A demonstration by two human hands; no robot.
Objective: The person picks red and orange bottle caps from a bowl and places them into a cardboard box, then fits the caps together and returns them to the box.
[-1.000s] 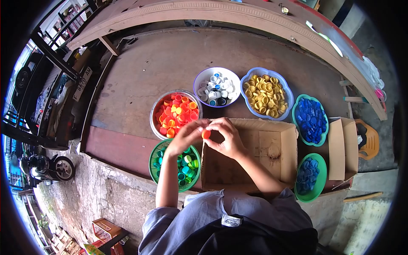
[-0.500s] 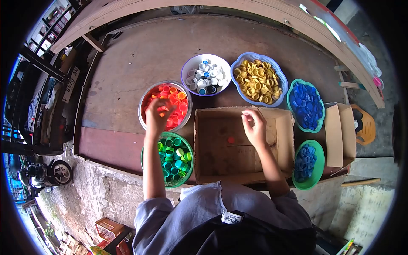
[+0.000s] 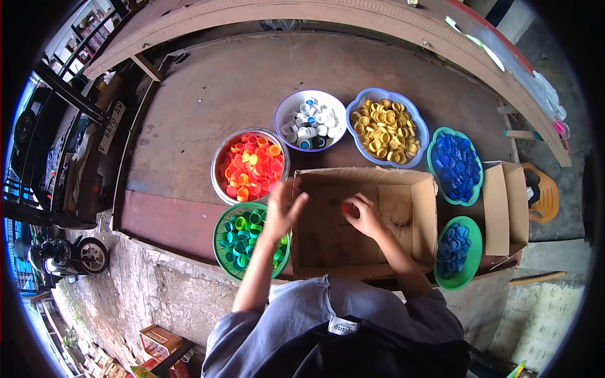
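My right hand (image 3: 366, 218) is inside the cardboard box (image 3: 413, 178), pinching a red bottle cap (image 3: 346, 208) between thumb and fingers. Over the box's left wall hovers my left hand (image 3: 283, 210), fingers apart and holding nothing. A metal bowl (image 3: 218, 184) of red and orange caps is just beyond it. Partly behind my left forearm stands a green basket (image 3: 217, 255) with green caps. The floor of the box shows no other cap.
Beyond the box are a white bowl (image 3: 290, 104) of white caps and a lilac basket (image 3: 357, 99) of yellow caps. To the right sit a teal basket (image 3: 435, 170) with dark blue caps and a green bowl (image 3: 474, 252) with blue caps. Cardboard flaps (image 3: 496, 208) stand beside them.
My left hand has moved from above the red caps rightward to the box's edge. My right hand has lowered into the box and taken hold of the red cap that lay there.
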